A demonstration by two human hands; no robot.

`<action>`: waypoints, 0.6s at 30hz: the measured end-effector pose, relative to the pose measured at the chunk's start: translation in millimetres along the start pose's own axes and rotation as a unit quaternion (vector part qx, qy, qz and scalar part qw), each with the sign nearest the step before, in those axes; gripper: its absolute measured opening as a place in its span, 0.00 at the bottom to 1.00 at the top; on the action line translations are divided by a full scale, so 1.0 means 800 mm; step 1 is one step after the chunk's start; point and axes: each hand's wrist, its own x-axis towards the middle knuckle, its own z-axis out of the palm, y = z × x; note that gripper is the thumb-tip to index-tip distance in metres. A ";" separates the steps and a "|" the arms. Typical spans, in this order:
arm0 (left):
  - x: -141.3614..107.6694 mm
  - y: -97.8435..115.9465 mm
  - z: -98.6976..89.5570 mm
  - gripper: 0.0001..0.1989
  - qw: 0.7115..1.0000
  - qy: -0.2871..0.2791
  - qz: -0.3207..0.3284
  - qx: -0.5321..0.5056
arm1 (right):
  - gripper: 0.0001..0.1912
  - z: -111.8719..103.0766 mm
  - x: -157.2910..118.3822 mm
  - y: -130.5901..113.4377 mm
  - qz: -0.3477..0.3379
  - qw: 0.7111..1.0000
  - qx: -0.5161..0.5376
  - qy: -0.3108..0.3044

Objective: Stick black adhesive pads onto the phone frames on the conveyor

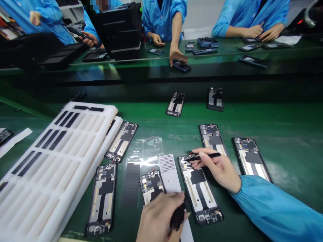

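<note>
My right hand grips slim black tweezers, whose tip is over the top end of an open phone body lying face up. The fingertips rest at that phone's upper edge. Low in the centre, my left hand is closed around a black object, mostly hidden by the fingers. Under and beside this hand lies a pale sheet with a grid of small dark dots. Another open phone body is partly covered by the left hand.
More open phone bodies lie around on the green table. White foam trays with slots, some holding black strips, are stacked on the left. Clear film lies behind the dotted sheet. Across the bench, co-workers in blue sleeves handle phones.
</note>
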 end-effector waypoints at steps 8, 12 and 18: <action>-0.012 -0.008 0.034 0.17 0.997 -0.042 0.040 0.045 | 0.25 0.006 0.000 0.004 -0.008 1.000 -0.002 0.018; -0.009 -0.004 0.030 0.19 0.995 -0.058 0.063 0.052 | 0.26 0.008 -0.001 0.004 -0.021 0.999 -0.021 0.022; -0.006 0.002 0.019 0.34 0.988 -0.120 0.019 0.093 | 0.19 0.006 -0.005 0.008 -0.077 0.995 -0.063 0.020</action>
